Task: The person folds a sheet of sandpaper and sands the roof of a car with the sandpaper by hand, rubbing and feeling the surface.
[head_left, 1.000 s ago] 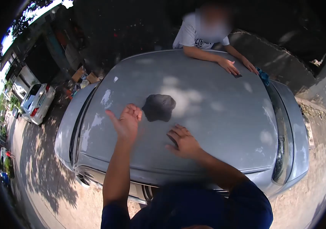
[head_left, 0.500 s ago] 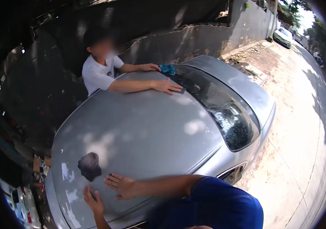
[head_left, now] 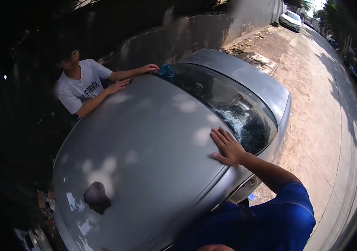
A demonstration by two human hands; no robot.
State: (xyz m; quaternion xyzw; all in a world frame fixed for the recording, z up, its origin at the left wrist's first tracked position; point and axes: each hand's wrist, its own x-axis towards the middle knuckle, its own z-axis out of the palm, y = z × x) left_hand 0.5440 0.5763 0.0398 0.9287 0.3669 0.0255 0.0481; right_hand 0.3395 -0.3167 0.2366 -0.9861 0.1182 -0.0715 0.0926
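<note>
right hand [head_left: 228,149] moved beside rear window [head_left: 212,88] | flat on roof [head_left: 153,134], fingers spread | left hand now unseen, can't tell

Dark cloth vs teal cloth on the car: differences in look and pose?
Color: the dark cloth is charcoal; the teal cloth is bright blue-green.
Pose: the dark cloth lies spread; the teal cloth is bunched up.
Place: the dark cloth is out on the roof; the teal cloth sits by the rear window.
Shared: both rest on the car.
</note>
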